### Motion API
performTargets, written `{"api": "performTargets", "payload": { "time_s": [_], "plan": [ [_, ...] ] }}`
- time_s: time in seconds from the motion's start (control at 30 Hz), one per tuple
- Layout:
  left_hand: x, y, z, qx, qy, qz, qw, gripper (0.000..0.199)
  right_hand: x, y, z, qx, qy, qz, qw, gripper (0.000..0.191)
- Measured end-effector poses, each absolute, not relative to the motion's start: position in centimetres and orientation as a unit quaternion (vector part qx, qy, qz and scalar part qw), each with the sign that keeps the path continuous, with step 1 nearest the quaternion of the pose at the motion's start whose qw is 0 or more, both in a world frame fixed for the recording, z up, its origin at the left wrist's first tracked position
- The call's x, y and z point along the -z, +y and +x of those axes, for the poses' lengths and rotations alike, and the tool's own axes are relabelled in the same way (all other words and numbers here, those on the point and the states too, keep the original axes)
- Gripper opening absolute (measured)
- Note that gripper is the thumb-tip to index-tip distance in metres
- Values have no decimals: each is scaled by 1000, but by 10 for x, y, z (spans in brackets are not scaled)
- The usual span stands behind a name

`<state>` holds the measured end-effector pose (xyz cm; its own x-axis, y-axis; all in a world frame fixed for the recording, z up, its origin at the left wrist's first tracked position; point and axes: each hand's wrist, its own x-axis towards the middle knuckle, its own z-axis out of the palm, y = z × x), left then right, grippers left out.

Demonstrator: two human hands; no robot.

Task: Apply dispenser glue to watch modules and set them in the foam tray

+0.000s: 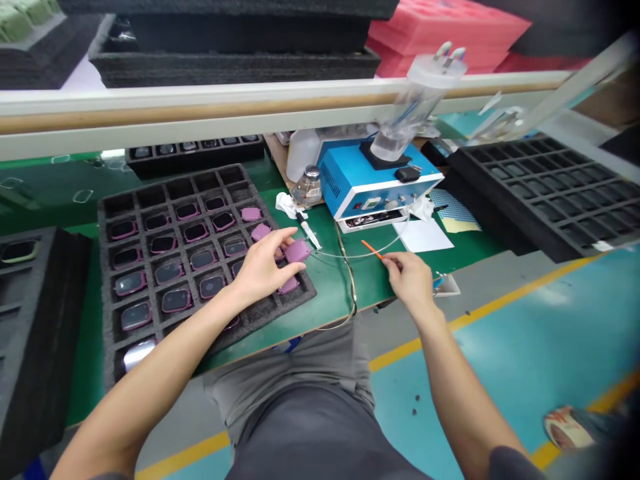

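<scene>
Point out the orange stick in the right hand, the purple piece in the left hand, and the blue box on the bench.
Orange stick (371,249): head view, middle of its exposed length.
Purple piece (299,251): head view, its broad side.
Blue box (363,176): head view, its top.

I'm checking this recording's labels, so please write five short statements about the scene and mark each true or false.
1. The left hand holds a purple watch case. True.
2. The right hand is empty. False: the right hand holds a thin orange stick.
3. A clear cylinder stands on the blue machine. True.
4. The pink foam lies on the floor. False: the pink foam is on the raised shelf.
5. The black foam tray has several compartments. True.
</scene>
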<state>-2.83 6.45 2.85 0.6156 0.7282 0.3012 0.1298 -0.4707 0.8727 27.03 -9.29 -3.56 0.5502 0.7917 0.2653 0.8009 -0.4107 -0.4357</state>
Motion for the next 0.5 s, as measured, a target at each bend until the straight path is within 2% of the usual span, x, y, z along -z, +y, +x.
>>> {"api": "performTargets", "payload": {
  "time_s": [0.1, 0.17, 0.23, 0.3, 0.4, 0.5],
  "plan": [
    [-26, 57, -28, -331, 247, 819, 397, 61, 9, -80, 241, -14, -464, -806, 368, 28],
    [-22, 53, -28, -316, 213, 852, 358, 60, -9, -70, 203, -151, -479, -744, 440, 31],
    [-20, 50, -29, -298, 173, 887, 309, 55, -20, -59, 163, -263, -517, -672, 461, 38],
    [-23, 50, -30, -282, 154, 911, 259, 52, -23, -46, 139, -293, -538, -634, 472, 29],
    [-40, 61, -35, -229, 206, 935, 176, 57, -27, -29, 153, -296, -531, -634, 478, 25],
    [-63, 79, -47, -84, 280, 953, 81, 34, -48, -30, 220, -272, -473, -644, 536, 28]
  ]
}}
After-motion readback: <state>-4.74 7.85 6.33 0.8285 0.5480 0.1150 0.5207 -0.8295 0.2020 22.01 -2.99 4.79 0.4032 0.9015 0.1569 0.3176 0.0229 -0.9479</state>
